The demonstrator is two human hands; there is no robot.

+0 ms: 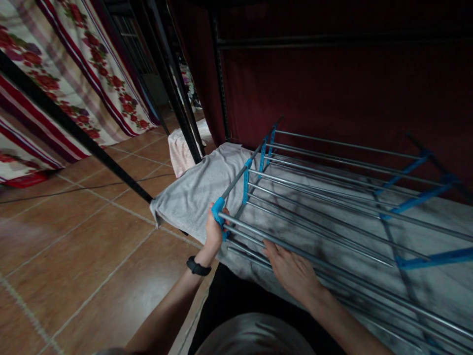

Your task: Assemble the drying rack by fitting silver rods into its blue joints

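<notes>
A folding drying rack with grey metal rods [314,217] and blue plastic joints lies on a grey cloth. My left hand [214,228] is closed around the blue corner joint [219,207] at the rack's near left end. On that wrist is a black band [198,266]. My right hand [291,268] is at the near rods, its fingers curled over them and its fingertips partly hidden. Blue slotted brackets [246,186] stand upright along the left end. More blue arms [436,258] slant across at the right.
The grey cloth [199,182] covers a low platform inside a black metal frame [92,143]. Behind it hangs a dark red cloth [332,93]. Floral curtains [84,74] hang at left over a tiled floor [92,236] with a dark cable [111,184]. A pinkish cloth [181,150] drapes beyond.
</notes>
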